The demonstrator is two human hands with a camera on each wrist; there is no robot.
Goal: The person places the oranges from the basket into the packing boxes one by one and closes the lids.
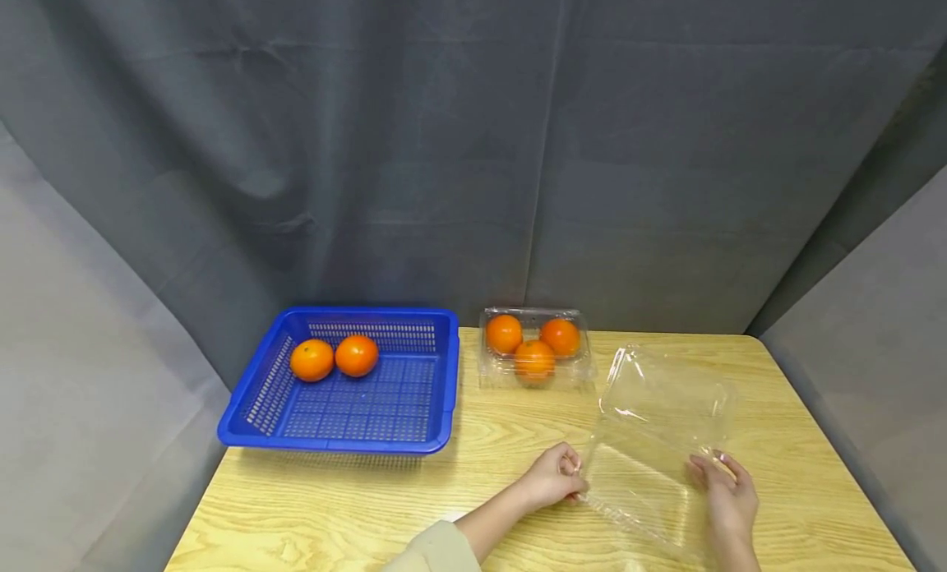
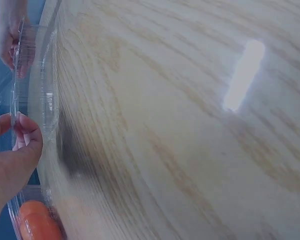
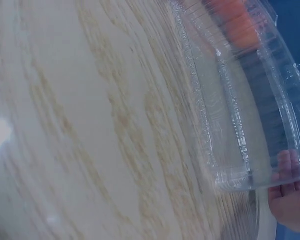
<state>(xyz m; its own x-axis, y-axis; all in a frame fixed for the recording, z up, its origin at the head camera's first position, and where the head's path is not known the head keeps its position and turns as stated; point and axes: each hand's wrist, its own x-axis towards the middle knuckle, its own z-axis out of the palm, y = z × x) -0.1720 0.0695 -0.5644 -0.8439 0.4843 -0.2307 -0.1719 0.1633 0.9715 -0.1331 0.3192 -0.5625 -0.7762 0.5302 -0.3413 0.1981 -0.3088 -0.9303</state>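
Note:
An open clear plastic clamshell box [image 1: 644,486] is held over the near right part of the table, its lid [image 1: 666,387] folded back on the far side. My left hand [image 1: 551,477] pinches the box's left rim between thumb and fingertips, as the left wrist view also shows. On the opposite side my right hand [image 1: 728,498] grips the right rim. In the right wrist view its fingers [image 3: 288,167] show through the clear wall. No fruit lies inside this box.
A blue plastic basket [image 1: 451,391] at the left has two oranges [image 1: 357,356] near its back left. Behind the hands, by the grey curtain [image 1: 414,145], another clear box [image 1: 484,371] contains three oranges [image 1: 534,361]. The wooden table [image 1: 311,506] ends at the curtain.

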